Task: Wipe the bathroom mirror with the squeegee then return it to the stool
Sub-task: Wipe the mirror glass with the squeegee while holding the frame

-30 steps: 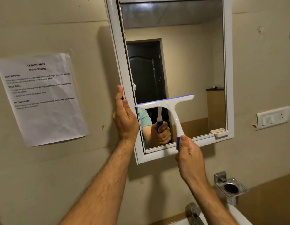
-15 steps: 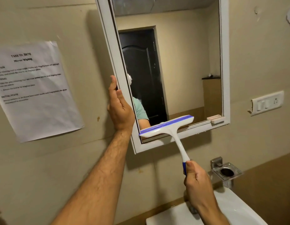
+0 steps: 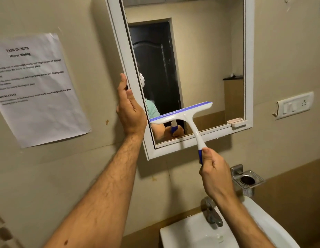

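**White squeegee on lower glass, wipe step under way**

White-and-blue squeegee [image 3: 184,115]: blade laid across the lower left of the mirror [image 3: 200,59], tilted, left end lower, near the bottom edge of the glass. Whether the rubber presses flat along its full length cannot be told from this angle.

Right hand [image 3: 213,173]: fist closed round the blue end of the handle, below the mirror's bottom frame. Left hand [image 3: 130,111]: wrapped on the mirror's left frame edge, thumb up, steadying the panel, which seems to stand out from the wall on that side. Hands well apart.

Step in hand: wiping, judged mid-task. Blade sits low on the left half; the right half and top of the glass show no sign either way of being done.

Next move calls for: even pressure across the blade, handle angle held steady, a stroke that overlaps the strip beside it, and the left hand's grip kept so the panel does not swing. Stool is not in view; the return will need a turn away from the wall.

Containers: sink [image 3: 191,235] below, basin wet-looking with nothing in it that I can see, tap [image 3: 212,213] at its back edge. Metal holder [image 3: 248,179] on the wall right of the tap, its ring cup seems empty.
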`<state>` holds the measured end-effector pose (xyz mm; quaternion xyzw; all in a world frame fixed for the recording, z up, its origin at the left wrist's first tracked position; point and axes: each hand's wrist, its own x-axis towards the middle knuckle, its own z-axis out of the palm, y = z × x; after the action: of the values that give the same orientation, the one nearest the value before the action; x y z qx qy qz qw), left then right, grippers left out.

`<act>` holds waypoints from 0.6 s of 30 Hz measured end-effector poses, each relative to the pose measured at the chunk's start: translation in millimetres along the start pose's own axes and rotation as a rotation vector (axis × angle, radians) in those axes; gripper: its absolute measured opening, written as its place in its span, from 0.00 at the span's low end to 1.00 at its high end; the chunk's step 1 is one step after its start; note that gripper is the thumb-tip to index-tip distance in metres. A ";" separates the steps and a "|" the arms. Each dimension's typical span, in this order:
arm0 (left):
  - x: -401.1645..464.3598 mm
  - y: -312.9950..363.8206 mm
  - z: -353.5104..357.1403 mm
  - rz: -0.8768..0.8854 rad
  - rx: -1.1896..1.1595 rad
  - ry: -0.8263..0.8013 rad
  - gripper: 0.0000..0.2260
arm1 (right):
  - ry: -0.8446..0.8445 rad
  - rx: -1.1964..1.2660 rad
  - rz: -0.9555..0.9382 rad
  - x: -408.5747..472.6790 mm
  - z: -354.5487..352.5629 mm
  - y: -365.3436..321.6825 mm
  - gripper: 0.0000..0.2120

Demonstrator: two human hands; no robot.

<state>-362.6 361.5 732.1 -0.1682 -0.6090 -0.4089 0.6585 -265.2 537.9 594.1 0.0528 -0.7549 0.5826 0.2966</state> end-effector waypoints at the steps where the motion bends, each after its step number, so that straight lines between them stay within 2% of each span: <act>1: 0.0 0.3 0.3 -0.002 -0.003 0.002 0.17 | -0.001 -0.004 0.002 -2.1 0.6 1.8 0.23; 9: -1.3 -0.5 2.1 -0.002 0.005 0.026 0.17 | -0.018 -0.061 0.029 -22.6 0.4 27.2 0.18; 18: -2.7 -0.2 1.5 -0.008 0.015 0.031 0.17 | -0.026 -0.115 0.039 -34.5 -4.4 36.2 0.18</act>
<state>-363.6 363.4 729.9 -0.1543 -0.6023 -0.4096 0.6676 -250.6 544.2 546.5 0.0284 -0.7918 0.5432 0.2778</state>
